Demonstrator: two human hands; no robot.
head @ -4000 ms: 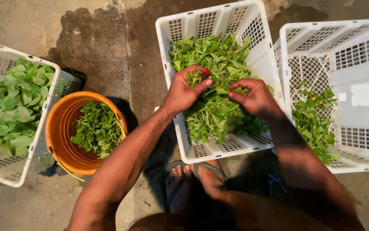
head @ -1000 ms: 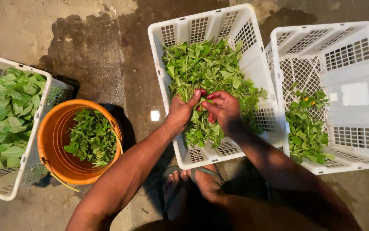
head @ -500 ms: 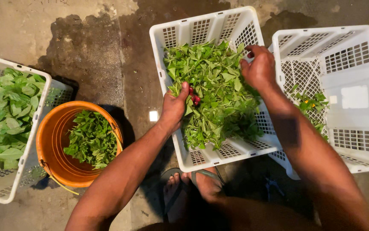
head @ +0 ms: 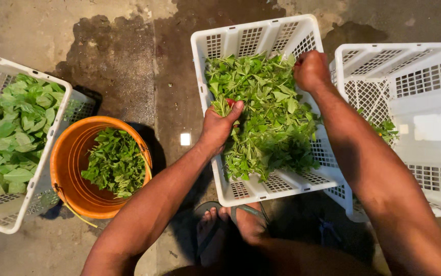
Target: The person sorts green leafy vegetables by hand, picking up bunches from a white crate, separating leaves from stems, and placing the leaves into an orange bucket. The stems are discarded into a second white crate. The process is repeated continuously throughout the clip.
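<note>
Floor [head: 128,56]: bare concrete, pale at upper left, dark and wet-looking through the middle, with a small bright patch between bucket and middle crate.
Left crate [head: 52,138]: white, perforated, at the far left edge, tilted in view, filled with broad, light green leaves [head: 6,133].
Bucket [head: 64,168]: orange, round, just beside the left crate, holding a small heap of darker sprigs [head: 114,162] on its right side.
Left hand [head: 219,128]: at the near left side of the middle crate, fingers curled narrow around a bunch of greens, thumb pressed over the top; a bit of red shows at the thumb, too small to tell what it is.
Greens [head: 266,117]: a loose heap of leafy stems in the middle crate, piled from its far end to near its front, touching both hands.
Middle crate [head: 251,36]: white, perforated, set at a slant, its right side close against the right crate.
Right hand [head: 311,70]: at the far right corner of the heap, closed in a fist on the top leaves; what it grips, I cannot tell.
Right crate [head: 424,122]: white, mostly bare inside, with a few greens [head: 384,130] along its left wall, partly hidden by the right forearm.
Feet [head: 230,230]: in sandals on the floor just below the middle crate.
</note>
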